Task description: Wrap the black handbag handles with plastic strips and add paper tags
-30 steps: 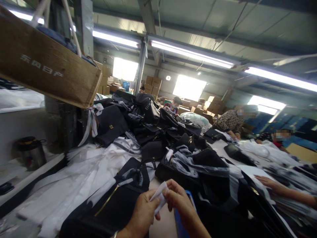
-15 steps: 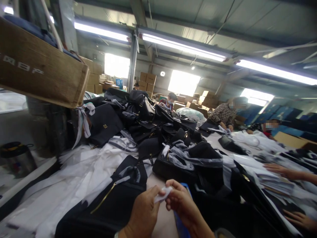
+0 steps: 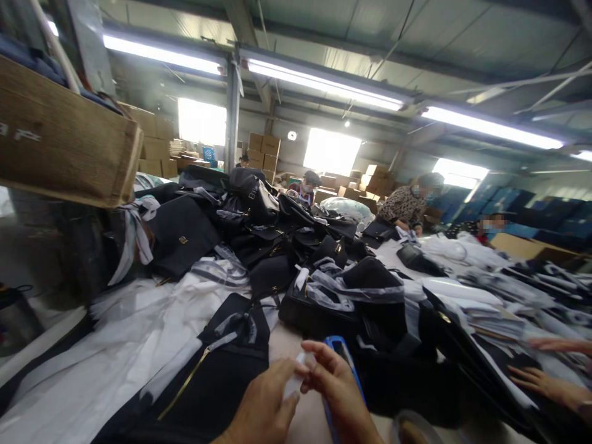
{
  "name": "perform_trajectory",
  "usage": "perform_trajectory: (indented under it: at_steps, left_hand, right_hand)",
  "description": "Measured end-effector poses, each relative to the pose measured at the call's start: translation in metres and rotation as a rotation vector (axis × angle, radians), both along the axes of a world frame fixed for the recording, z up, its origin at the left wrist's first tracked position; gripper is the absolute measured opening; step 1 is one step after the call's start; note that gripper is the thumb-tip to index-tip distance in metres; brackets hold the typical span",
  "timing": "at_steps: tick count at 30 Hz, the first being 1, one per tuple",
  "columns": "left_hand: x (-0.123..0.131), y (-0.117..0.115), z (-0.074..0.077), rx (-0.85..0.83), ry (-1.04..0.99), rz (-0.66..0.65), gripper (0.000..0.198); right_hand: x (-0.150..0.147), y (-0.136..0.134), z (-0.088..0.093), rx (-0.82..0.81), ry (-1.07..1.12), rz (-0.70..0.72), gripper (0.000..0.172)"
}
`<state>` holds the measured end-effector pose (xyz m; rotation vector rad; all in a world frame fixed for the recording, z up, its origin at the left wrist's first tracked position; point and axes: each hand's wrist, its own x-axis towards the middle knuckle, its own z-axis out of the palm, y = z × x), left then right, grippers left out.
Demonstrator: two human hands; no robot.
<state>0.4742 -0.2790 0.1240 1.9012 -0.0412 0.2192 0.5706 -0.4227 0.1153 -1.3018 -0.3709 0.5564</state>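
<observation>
Low in the middle of the head view, my left hand (image 3: pixel 269 399) and my right hand (image 3: pixel 333 383) meet over the pale tabletop. Both pinch a small white piece (image 3: pixel 293 383), thin like paper or tissue; blur hides its exact kind. Left of them lies a black bag (image 3: pixel 219 370) with a gold zipper and wrapped straps. A blue object (image 3: pixel 348 353), long and flat, lies partly hidden behind my right hand. Another black bag (image 3: pixel 319 314) with plastic-wrapped handles stands just beyond my hands.
White wrapping sheets (image 3: pixel 134 333) spread along the left. Black bags (image 3: pixel 259 216) are heaped ahead. A co-worker's hands (image 3: pixel 550 382) rest on black material at the right, near stacked white sheets (image 3: pixel 485 308). A cardboard box (image 3: pixel 69 135) juts in at upper left.
The view has shifted slightly to the right. My hands still hold the white piece, its lower part now hanging below the fingers. The co-worker's hands at right have shifted.
</observation>
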Motion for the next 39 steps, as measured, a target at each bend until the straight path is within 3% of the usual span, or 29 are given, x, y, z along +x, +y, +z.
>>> perform_trajectory:
  at_steps: [3,5,9,12,15,19,21,24,28,36,39]
  left_hand:
    - [0.002,0.009,0.005,-0.455,0.185,-0.072,0.049]
    - [0.006,0.012,0.005,-0.6,0.252,-0.052,0.059]
    - [0.01,0.01,-0.004,-0.498,0.263,-0.128,0.049]
    - [0.009,0.009,-0.012,-0.413,0.258,-0.092,0.047]
    - [0.009,0.012,-0.014,-0.409,0.289,-0.048,0.049]
    - [0.01,0.018,-0.009,-0.455,0.325,-0.016,0.055]
    - [0.01,0.018,-0.007,-0.473,0.329,-0.016,0.054]
    - [0.009,0.016,-0.007,-0.483,0.331,-0.022,0.052]
    - [0.009,0.015,-0.007,-0.477,0.319,-0.018,0.052]
    - [0.01,0.019,-0.002,-0.521,0.331,0.009,0.055]
    - [0.009,0.017,0.001,-0.556,0.344,0.004,0.054]
  right_hand:
    - [-0.008,-0.001,0.01,-0.085,-0.169,-0.005,0.033]
    - [-0.017,0.001,0.021,-0.146,-0.301,-0.008,0.025]
    - [-0.032,0.012,0.033,-0.264,-0.569,-0.041,0.022]
    - [-0.035,0.007,0.032,-0.273,-0.5,-0.052,0.032]
    - [-0.028,-0.025,0.029,-0.382,-0.438,-0.187,0.034]
    - [-0.011,-0.097,0.017,-0.845,-0.561,-0.541,0.022]
    - [-0.006,-0.127,0.005,-0.972,-0.583,-0.497,0.027]
    - [-0.006,-0.147,-0.016,-0.934,-0.498,-0.341,0.035]
    - [-0.007,-0.144,-0.03,-0.822,-0.393,-0.322,0.039]
    - [-0.034,-0.147,-0.01,-0.787,-0.427,-0.373,0.037]
    - [-0.049,-0.155,-0.018,-0.753,-0.34,-0.41,0.041]
